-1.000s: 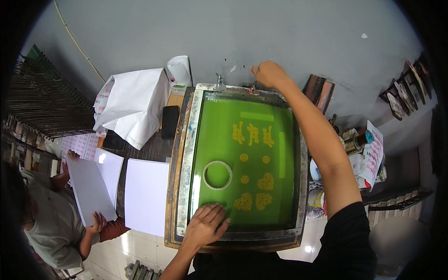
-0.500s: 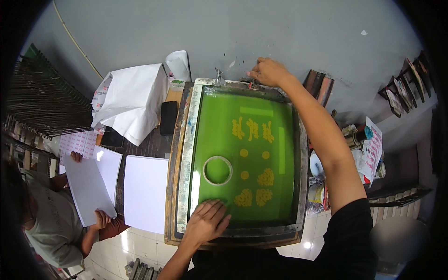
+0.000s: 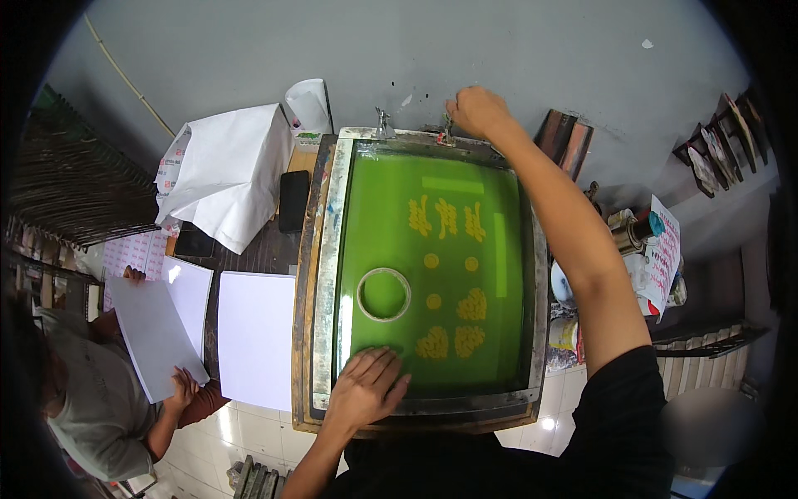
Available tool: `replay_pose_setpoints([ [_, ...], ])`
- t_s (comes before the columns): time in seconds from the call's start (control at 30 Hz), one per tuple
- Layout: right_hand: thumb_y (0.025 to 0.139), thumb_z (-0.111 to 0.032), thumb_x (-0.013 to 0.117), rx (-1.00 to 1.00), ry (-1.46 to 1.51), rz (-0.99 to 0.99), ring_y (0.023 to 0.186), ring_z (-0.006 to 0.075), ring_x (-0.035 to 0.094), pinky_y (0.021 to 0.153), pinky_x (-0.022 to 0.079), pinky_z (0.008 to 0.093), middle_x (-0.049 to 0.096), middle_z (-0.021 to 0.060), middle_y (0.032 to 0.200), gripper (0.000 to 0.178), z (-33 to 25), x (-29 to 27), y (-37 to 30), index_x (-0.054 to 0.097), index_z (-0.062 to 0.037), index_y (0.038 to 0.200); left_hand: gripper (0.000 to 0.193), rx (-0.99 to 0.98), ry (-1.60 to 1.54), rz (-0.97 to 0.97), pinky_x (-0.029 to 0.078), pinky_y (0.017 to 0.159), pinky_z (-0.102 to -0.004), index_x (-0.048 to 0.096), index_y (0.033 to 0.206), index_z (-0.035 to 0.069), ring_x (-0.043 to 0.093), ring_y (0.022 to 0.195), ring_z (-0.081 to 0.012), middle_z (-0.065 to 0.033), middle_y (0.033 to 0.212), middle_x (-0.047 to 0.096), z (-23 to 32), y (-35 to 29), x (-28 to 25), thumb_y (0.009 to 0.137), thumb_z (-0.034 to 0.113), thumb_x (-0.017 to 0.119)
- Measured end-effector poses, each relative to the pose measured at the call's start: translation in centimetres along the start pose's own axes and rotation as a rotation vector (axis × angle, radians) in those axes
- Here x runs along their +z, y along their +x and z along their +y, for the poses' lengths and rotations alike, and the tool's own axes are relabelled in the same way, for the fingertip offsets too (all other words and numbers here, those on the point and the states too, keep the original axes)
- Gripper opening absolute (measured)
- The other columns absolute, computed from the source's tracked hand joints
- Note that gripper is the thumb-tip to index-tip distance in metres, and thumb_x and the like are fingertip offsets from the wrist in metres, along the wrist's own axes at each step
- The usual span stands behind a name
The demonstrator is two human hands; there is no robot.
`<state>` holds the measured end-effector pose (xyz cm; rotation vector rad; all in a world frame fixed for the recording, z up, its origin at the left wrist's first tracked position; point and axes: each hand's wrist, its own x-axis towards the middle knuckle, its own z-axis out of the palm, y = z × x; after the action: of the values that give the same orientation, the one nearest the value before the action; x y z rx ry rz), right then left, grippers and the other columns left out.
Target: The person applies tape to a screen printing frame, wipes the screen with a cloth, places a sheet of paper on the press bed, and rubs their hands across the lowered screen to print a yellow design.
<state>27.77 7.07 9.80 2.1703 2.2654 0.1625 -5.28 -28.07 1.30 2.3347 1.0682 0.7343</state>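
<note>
A silk-screen frame [image 3: 326,274] with green mesh [image 3: 391,224] lies flat in front of me; yellowish designs show in the mesh. A roll of tape [image 3: 363,309] rests on it, left of the middle. My left hand [image 3: 370,387] lies with its fingers stretched out over the near left part of the mesh and frame. At the far edge, my right hand [image 3: 480,111] is closed at the right hinge clamp [image 3: 446,131], its thumb side at the clamp's top; its fingertips are partly hidden. Another hinge clamp [image 3: 382,123] stands to its left.
At the left, a co-worker [image 3: 96,374] holds a sheet of white paper [image 3: 158,337]. A white paper stack [image 3: 256,337] adjoins the frame. Beyond it are a black phone [image 3: 293,202] and a white-wrapped bundle [image 3: 224,170]. Cans [image 3: 636,234] stand at right, before the grey wall [image 3: 515,50].
My right hand has risen slightly at the right clamp, and that clamp's upper part now shows upright beside it. My left hand stays on the screen. The whole view has shifted slightly.
</note>
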Motion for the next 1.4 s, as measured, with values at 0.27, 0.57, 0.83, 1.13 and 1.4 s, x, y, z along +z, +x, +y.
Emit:
replay_pose_setpoints([
  [0.27, 0.095, -0.038, 0.062, 0.385, 0.317, -0.081, 0.116, 0.0407, 0.068, 0.1, 0.054, 0.0481, 0.073, 0.022, 0.119, 0.041, -2.3, 3.0, 0.7, 0.077, -0.004, 0.112, 0.026, 0.004, -0.001, 0.013, 0.056, 0.096, -0.0427, 0.075, 0.104, -0.001, 0.069, 0.11, -0.0302, -0.0151, 0.111, 0.074, 0.1, 0.2, 0.0, 0.081, 0.012, 0.082],
  [0.57, 0.097, -0.031, 0.059, -0.019, -0.029, -0.127, 0.115, 0.041, 0.068, 0.099, 0.055, 0.0491, 0.072, 0.0227, 0.12, 0.035, -0.4, 1.4, 0.5, 0.076, -0.0044, 0.112, 0.026, 0.004, 0.006, 0.009, 0.055, 0.097, -0.0421, 0.075, 0.104, -0.001, 0.069, 0.11, -0.0299, -0.0146, 0.112, 0.074, 0.1, 0.3, -0.2, 0.083, 0.013, 0.081],
  [0.83, 0.105, -0.037, 0.051, -0.147, 0.162, 0.27, 0.106, 0.0407, 0.07, 0.092, 0.056, 0.052, 0.075, 0.0201, 0.109, 0.044, -0.7, 2.2, 0.5, 0.077, -0.0026, 0.098, 0.026, 0.001, 0.005, 0.007, 0.056, 0.096, -0.0418, 0.075, 0.105, -0.001, 0.069, 0.111, -0.0296, -0.0143, 0.112, 0.074, -0.1, 0.1, 0.0, 0.084, 0.014, 0.081],
  [1.13, 0.107, -0.047, 0.047, -0.128, -0.091, -0.06, 0.093, 0.0431, 0.071, 0.085, 0.057, 0.0518, 0.075, 0.024, 0.093, 0.06, 0.7, 0.1, 0.5, 0.076, -0.0001, 0.084, 0.026, 0.001, 0.004, 0.013, 0.056, 0.096, -0.0418, 0.075, 0.106, 0.0, 0.069, 0.111, -0.03, -0.0138, 0.112, 0.075, -0.1, 0.0, 0.0, 0.084, 0.014, 0.08],
  [1.4, 0.103, -0.045, 0.052, 0.091, 0.067, 0.047, 0.088, 0.045, 0.073, 0.083, 0.058, 0.0522, 0.076, 0.0254, 0.098, 0.053, -0.6, 4.4, 0.8, 0.076, 0.0022, 0.094, 0.022, 0.009, 0.007, 0.01, 0.054, 0.097, -0.0416, 0.075, 0.1, -0.001, 0.069, 0.109, -0.0296, -0.0151, 0.108, 0.074, 0.0, 0.3, -0.1, 0.087, 0.016, 0.079],
])
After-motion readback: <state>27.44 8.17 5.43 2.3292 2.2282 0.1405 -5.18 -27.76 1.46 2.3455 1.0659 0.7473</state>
